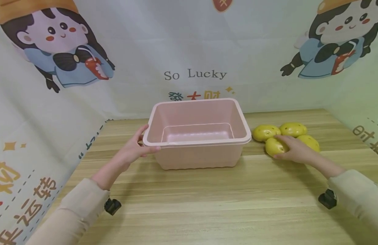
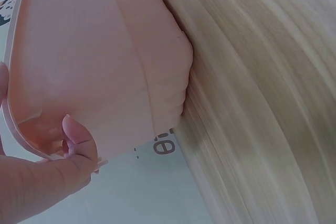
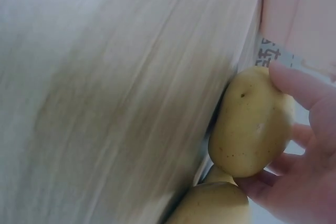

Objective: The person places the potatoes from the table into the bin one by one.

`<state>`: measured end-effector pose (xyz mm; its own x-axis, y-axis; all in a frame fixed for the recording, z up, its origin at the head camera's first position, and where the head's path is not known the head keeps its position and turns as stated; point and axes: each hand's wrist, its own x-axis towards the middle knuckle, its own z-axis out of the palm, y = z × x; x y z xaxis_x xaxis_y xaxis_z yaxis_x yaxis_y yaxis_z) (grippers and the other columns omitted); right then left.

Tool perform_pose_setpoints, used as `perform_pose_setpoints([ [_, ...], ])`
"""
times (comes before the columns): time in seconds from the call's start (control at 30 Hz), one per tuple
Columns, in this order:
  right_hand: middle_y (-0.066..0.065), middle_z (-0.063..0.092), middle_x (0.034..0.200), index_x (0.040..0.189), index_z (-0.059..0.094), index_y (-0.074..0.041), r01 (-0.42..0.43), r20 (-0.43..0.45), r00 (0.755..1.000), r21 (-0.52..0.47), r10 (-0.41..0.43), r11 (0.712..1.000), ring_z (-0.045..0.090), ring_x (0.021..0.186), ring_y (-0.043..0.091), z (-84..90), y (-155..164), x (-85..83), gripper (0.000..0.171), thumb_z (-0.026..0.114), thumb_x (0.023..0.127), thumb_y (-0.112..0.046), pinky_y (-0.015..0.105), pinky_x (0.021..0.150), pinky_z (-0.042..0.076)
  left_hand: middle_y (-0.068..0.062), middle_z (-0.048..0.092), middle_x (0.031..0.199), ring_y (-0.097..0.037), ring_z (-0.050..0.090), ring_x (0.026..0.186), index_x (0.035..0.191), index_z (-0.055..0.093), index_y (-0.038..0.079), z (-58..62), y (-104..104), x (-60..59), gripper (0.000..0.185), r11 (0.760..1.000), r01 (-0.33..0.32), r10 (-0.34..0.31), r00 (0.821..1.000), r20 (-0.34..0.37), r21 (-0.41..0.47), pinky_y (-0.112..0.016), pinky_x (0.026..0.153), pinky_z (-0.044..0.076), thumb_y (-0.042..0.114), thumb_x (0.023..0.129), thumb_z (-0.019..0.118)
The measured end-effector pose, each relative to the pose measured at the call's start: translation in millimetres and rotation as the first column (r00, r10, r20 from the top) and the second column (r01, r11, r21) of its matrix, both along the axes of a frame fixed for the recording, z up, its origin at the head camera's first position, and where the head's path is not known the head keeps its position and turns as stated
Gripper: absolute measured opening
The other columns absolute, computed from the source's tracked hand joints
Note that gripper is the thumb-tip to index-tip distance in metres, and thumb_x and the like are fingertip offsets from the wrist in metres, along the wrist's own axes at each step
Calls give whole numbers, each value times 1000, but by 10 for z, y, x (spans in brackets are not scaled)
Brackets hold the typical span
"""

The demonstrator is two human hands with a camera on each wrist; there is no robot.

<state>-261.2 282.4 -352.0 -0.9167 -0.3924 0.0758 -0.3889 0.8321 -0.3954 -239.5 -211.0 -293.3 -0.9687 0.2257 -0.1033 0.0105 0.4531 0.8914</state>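
Note:
A pink plastic bin stands on the table, its mouth facing up and its inside bare. My left hand grips its left front corner, thumb along the front of the rim and fingers at the left side; the left wrist view shows the bent fingers of this hand at the rim. To the right of the bin, my right hand holds the nearest yellow potato. In the right wrist view, thumb and fingers wrap that potato from opposite sides.
Other potatoes lie close around the held one: one at the back left, one at the back right and one partly behind the right hand. A printed cloth hangs behind and beside the wooden table.

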Motion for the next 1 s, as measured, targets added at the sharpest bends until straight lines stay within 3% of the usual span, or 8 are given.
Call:
perform_pose_setpoints([
  [0.4,44,28,131,139,17,12,109,197,976,-86,-90,990,31,114,60,-45,82,23,93,69,79,-36,65,87,31,-19,31,136,-26,41,107,148,1,19,6,13,-4,96,1000,2,-2,1000,-8,-2,-30,78,39,22,81,69],
  [0.7,42,25,133,140,14,11,163,227,966,-163,-124,973,30,118,56,-84,28,49,97,72,76,-34,64,91,28,-19,31,136,-26,40,107,148,1,18,-15,-8,-5,96,1000,3,-3,1000,-9,-13,-30,77,40,24,81,69],
  [1.0,42,20,136,142,10,7,165,297,950,-221,-95,961,25,121,55,-143,99,22,101,74,74,-30,65,92,25,-19,32,134,-25,40,105,148,1,17,-16,-13,-10,96,1000,9,-9,1000,-12,-14,-30,77,39,24,81,68],
])
